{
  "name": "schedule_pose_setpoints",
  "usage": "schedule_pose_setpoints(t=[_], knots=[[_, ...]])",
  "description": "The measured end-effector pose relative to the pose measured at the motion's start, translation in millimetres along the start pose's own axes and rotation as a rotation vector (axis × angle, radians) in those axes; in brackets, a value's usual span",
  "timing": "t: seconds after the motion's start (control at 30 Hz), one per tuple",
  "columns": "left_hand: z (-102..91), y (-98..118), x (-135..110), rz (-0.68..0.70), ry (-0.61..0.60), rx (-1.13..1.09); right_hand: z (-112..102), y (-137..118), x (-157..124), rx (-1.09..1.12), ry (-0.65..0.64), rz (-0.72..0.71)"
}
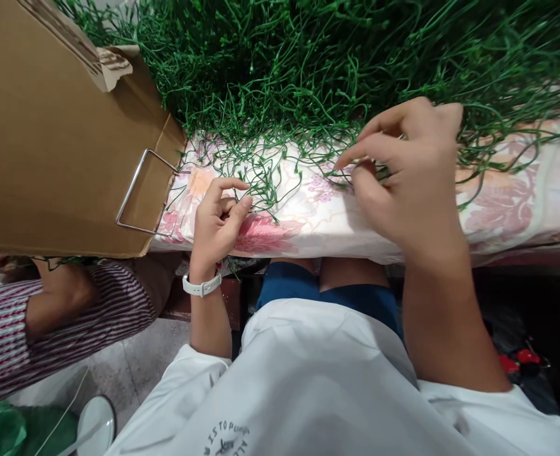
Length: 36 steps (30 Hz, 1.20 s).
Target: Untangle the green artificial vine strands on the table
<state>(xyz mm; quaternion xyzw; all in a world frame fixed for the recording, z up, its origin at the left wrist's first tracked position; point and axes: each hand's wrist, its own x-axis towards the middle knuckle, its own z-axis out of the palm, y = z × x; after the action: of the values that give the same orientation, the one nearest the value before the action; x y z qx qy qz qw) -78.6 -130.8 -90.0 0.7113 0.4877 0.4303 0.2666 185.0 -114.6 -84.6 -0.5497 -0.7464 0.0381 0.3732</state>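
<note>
My left hand [220, 218], with a white band at its wrist, is closed in a loose pinch at the edge of a small clump of thin green plastic stems [261, 183]. These have tiny buds on their tips. Over the right part of the cloth my right hand [403, 171] hovers with fingers bent and apart, its fingertips close to a few loose stems. A stem shows behind its curled fingers, but I cannot see that it is gripped. Beyond both hands spreads a large tangled heap of the same green stems [280, 69].
A floral cloth [318, 221] covers the tabletop. At left stands a cardboard box [61, 139], with a bent metal wire frame [132, 190] against its side. Beyond the box, a person in a striped garment [113, 297] sits nearby. A green bag [4, 430] lies on the floor.
</note>
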Motion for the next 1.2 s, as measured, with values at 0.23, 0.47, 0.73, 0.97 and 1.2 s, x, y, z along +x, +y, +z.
schedule_pose_setpoints(t=[0.23,0.47,0.73,0.97,1.2], knots=[[-0.5,0.3,-5.4,-0.019,-0.105,0.032,9.0,-0.4,2.6,0.093,-0.332,-0.387],[4.8,3.6,-4.4,-0.013,-0.136,0.028,6.6,-2.9,3.7,0.107,-0.195,-0.286],[7.5,2.4,-4.2,0.004,-0.084,0.119,14.4,11.8,5.9,0.263,0.596,0.167],[5.6,3.2,-5.7,0.001,-0.097,0.108,2.9,-5.0,6.5,-0.035,0.063,0.067],[3.8,5.2,-7.0,-0.047,-0.097,0.071,2.6,-5.7,1.9,0.007,-0.155,-0.216]])
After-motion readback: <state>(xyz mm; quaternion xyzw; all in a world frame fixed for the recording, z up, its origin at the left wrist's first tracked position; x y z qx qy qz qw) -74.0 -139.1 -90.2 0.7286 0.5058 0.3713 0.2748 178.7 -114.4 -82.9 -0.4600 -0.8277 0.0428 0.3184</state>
